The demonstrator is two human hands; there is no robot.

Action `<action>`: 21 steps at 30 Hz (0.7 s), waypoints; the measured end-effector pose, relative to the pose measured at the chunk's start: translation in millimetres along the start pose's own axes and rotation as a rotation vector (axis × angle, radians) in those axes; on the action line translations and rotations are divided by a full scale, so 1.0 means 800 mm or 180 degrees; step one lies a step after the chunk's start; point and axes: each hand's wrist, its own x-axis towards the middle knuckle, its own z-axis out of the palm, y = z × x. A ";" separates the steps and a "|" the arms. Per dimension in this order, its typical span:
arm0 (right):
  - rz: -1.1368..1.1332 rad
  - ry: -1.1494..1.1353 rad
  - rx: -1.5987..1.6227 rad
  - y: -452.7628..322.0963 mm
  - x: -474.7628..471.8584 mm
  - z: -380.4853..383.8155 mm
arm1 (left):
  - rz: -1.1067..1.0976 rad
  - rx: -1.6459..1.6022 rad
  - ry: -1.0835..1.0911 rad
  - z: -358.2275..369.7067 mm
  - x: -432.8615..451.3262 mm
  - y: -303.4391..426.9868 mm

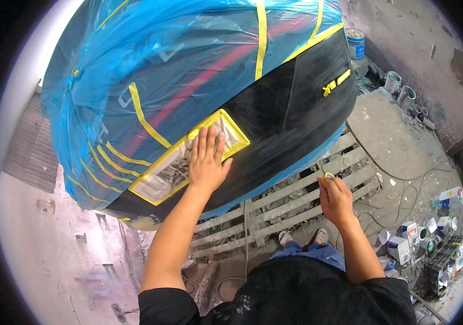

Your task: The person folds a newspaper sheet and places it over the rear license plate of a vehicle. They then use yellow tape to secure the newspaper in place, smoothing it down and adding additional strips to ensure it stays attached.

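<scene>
A vehicle's black bumper (272,109) lies before me, with blue plastic masking film (199,53) over the bodywork above it. Yellow masking tape (261,40) holds the film in several strips. My left hand (207,162) rests flat, fingers spread, on a rectangular recess covered with translucent film (166,178) and edged in yellow tape. Away from the bumper, above the floor slats, my right hand (334,195) pinches a small yellow piece of tape (328,175) between thumb and finger. Short yellow tape pieces (328,87) stick to the bumper's right part.
A slatted floor grate (292,203) lies below the bumper. Cans and containers (402,248) crowd the right floor beside a black crate (444,264). Hoses or cables (402,178) cross the concrete. A blue paint can (355,44) and open tins (406,95) stand at the upper right.
</scene>
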 end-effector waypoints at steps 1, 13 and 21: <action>-0.0022 0.0008 -0.0021 0.001 -0.003 0.001 | 0.0039 -0.0014 -0.0006 0.003 -0.012 -0.009; 0.0378 -0.0301 -0.0110 -0.030 -0.028 0.033 | 0.0241 0.0038 -0.0154 0.018 -0.098 -0.070; 0.0743 -0.0616 0.0696 -0.117 -0.020 0.089 | 0.0555 -0.0313 0.0385 0.011 -0.097 -0.082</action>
